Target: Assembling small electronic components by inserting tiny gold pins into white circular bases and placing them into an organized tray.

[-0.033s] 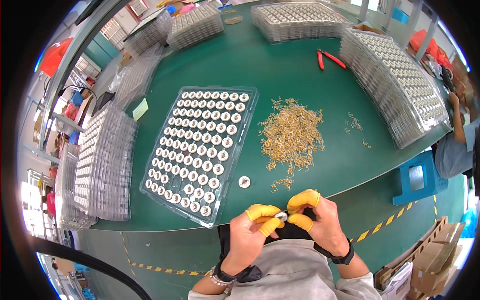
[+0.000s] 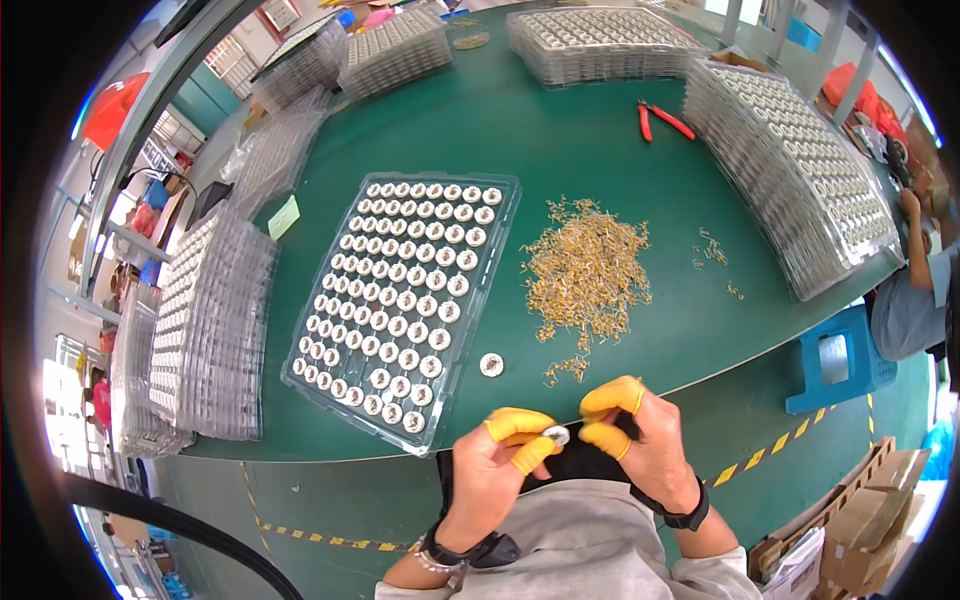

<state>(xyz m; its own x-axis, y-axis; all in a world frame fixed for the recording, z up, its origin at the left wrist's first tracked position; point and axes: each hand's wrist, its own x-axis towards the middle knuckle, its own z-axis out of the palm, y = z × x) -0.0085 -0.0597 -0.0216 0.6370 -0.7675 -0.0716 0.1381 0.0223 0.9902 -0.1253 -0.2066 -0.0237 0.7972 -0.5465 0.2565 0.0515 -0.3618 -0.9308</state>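
Head view: left hand (image 2: 486,466), yellow-covered fingers, pinches a small round white disc (image 2: 558,434) with a metallic-looking centre, thumb and fingers closed on it. Right hand (image 2: 655,445), also yellow-tipped, sits just right of the disc, clear of it; thumb and forefinger curled, slightly apart, and blur means no telling if they grip a small part. Disc is between the hands, just off the green table's (image 2: 400,130) near edge. Beyond: loose white disc (image 2: 491,365), clear plastic tray (image 2: 495,240) of discs to the left, yellow-and-silver heap of small parts (image 2: 588,275) ahead of the right hand.
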